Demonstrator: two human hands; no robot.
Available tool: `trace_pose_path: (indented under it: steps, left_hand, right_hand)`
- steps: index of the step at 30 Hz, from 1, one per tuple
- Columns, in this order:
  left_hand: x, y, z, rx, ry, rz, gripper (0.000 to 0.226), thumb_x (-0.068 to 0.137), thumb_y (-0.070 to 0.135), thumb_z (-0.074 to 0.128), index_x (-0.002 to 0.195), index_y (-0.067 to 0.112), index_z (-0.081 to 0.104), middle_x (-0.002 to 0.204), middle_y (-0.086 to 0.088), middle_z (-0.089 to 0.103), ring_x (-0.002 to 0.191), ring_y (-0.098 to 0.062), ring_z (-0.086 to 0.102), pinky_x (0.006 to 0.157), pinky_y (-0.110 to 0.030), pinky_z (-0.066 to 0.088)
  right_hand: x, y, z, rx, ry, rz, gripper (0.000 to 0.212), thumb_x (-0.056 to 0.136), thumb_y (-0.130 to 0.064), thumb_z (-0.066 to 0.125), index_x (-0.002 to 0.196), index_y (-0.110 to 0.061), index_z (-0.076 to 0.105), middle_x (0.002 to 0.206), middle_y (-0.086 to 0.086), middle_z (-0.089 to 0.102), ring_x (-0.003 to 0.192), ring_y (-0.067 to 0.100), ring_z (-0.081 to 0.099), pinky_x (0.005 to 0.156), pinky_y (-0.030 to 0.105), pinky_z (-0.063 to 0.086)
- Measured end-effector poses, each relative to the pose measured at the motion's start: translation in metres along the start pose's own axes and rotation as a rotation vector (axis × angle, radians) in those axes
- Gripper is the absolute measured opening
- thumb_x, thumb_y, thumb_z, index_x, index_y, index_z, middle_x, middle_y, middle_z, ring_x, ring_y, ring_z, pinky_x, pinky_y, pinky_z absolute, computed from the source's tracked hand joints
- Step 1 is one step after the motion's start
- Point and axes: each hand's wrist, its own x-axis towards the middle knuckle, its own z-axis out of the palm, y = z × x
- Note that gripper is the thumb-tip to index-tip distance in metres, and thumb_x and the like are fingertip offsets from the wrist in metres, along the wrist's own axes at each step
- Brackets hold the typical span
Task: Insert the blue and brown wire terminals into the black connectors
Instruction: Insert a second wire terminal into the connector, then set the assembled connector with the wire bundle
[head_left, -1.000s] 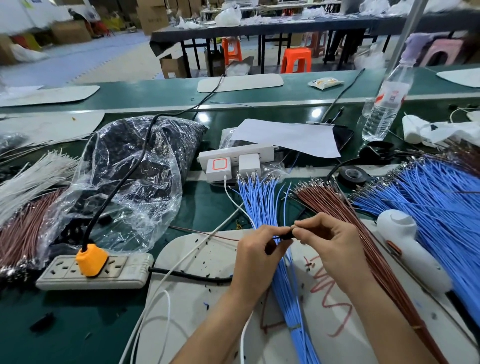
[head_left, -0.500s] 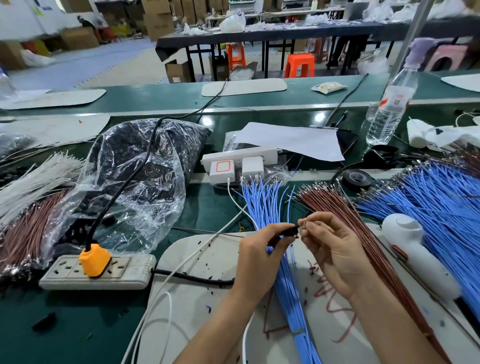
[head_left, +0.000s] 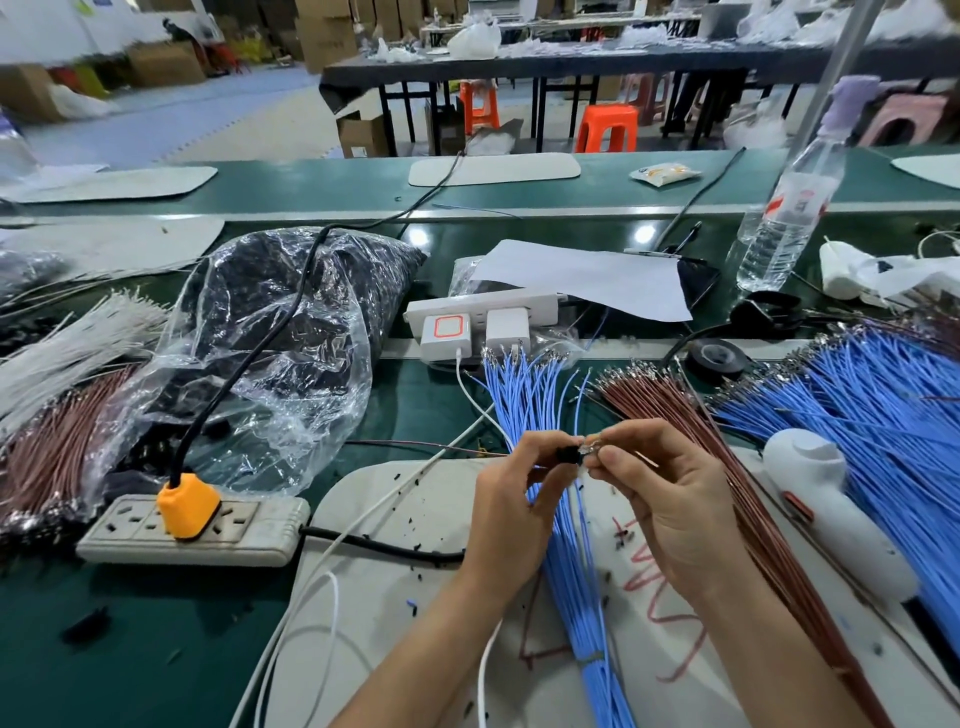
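The connector (head_left: 571, 455) is held up above the mat (head_left: 415, 597), pinched between the thumb and curled fingertips of the left hand (head_left: 514, 499). Its open end faces right. There a shiny terminal (head_left: 595, 448) touches it, pinched between the thumb and forefinger of the right hand (head_left: 670, 499). The other right fingers are loosely curled. The colour of the held wire cannot be told.

Under the hands a blue bundle (head_left: 524, 395) lies on the mat, with a brown bundle (head_left: 675, 410) just to its right. A power strip (head_left: 244, 530) sits to the left, and behind it is a plastic bag (head_left: 291, 332). A bottle (head_left: 784, 218) stands far right.
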Motion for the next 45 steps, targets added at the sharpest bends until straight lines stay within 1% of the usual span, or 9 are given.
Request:
trace_pose_path:
  steps: [4,9,13,16,22,29,34,40,45]
  left_hand:
    - [-0.001,0.000,0.000,0.027,-0.002,0.005,0.015,0.086,0.006,0.066,0.101,0.008,0.065,0.089,0.007,0.070,0.080,-0.009,0.067,0.074,-0.026,0.055]
    - [-0.001,-0.001,0.000,0.167,0.009,0.105,0.014,0.085,0.009,0.067,0.099,0.011,0.066,0.085,0.009,0.064,0.062,-0.008,0.053,0.062,-0.022,0.048]
    - [0.001,0.000,0.001,0.231,0.037,0.105,0.018,0.080,0.006,0.071,0.096,0.012,0.068,0.080,0.024,0.055,0.058,0.001,0.042,0.061,-0.006,0.037]
    - [0.000,-0.001,0.000,0.248,0.009,0.072,0.018,0.080,0.010,0.071,0.098,0.013,0.070,0.082,0.014,0.064,0.061,0.006,0.043,0.063,-0.010,0.039]
    - [0.000,-0.003,-0.001,0.170,-0.004,-0.008,0.020,0.080,0.011,0.072,0.099,0.011,0.072,0.086,0.013,0.068,0.066,0.010,0.051,0.065,-0.007,0.041]
    - [-0.001,-0.005,0.000,0.247,0.006,0.065,0.017,0.079,0.011,0.070,0.096,0.006,0.072,0.085,0.000,0.072,0.072,0.016,0.046,0.070,-0.001,0.037]
    - [-0.002,-0.008,0.000,0.288,0.005,0.103,0.016,0.081,0.009,0.070,0.096,0.006,0.071,0.085,-0.001,0.070,0.073,0.014,0.044,0.071,-0.001,0.036]
    - [-0.001,-0.005,-0.001,0.095,0.019,-0.020,0.017,0.084,0.008,0.066,0.100,0.011,0.069,0.089,0.008,0.072,0.077,-0.004,0.066,0.071,-0.022,0.055]
    - [0.000,0.001,-0.002,-0.012,0.038,-0.038,0.024,0.087,0.000,0.064,0.101,0.020,0.064,0.094,0.005,0.072,0.084,-0.006,0.071,0.074,-0.020,0.055]
  right_hand:
    - [-0.003,0.004,0.001,-0.371,0.020,-0.175,0.024,0.077,0.010,0.069,0.081,-0.013,0.069,0.078,0.004,0.071,0.072,0.013,0.069,0.070,0.015,0.053]
    - [-0.003,0.007,-0.001,-0.922,-0.016,-0.622,0.015,0.076,0.007,0.070,0.083,-0.006,0.067,0.082,-0.003,0.065,0.075,0.006,0.061,0.071,0.018,0.051]
    - [0.000,0.006,-0.004,-0.696,-0.011,-0.339,0.025,0.074,0.011,0.072,0.081,-0.013,0.070,0.077,-0.004,0.070,0.075,0.009,0.066,0.073,0.018,0.053]
    - [0.004,0.004,-0.008,-0.397,0.016,-0.078,0.026,0.075,0.011,0.071,0.074,-0.015,0.071,0.075,0.003,0.073,0.069,0.010,0.068,0.067,0.015,0.052]
    - [0.007,0.004,-0.009,0.004,0.006,0.157,0.014,0.060,-0.008,0.073,0.071,-0.016,0.076,0.072,0.007,0.072,0.068,0.011,0.068,0.065,0.016,0.053]
    - [0.002,0.009,-0.009,-0.686,-0.025,-0.271,0.024,0.075,0.006,0.074,0.079,-0.017,0.068,0.077,-0.006,0.070,0.075,0.006,0.067,0.071,0.014,0.051]
    - [0.003,0.006,-0.011,-0.850,-0.058,-0.403,0.026,0.074,0.006,0.076,0.081,-0.018,0.067,0.082,-0.010,0.068,0.079,0.002,0.065,0.072,0.010,0.049]
    - [0.003,-0.004,-0.013,-0.555,0.012,-0.267,0.021,0.081,-0.001,0.069,0.083,-0.022,0.067,0.078,-0.005,0.069,0.068,0.007,0.063,0.064,0.011,0.048]
    - [0.001,-0.013,-0.010,-0.428,0.084,-0.257,0.007,0.077,-0.025,0.066,0.083,-0.024,0.069,0.073,-0.003,0.070,0.062,0.006,0.062,0.062,0.012,0.050]
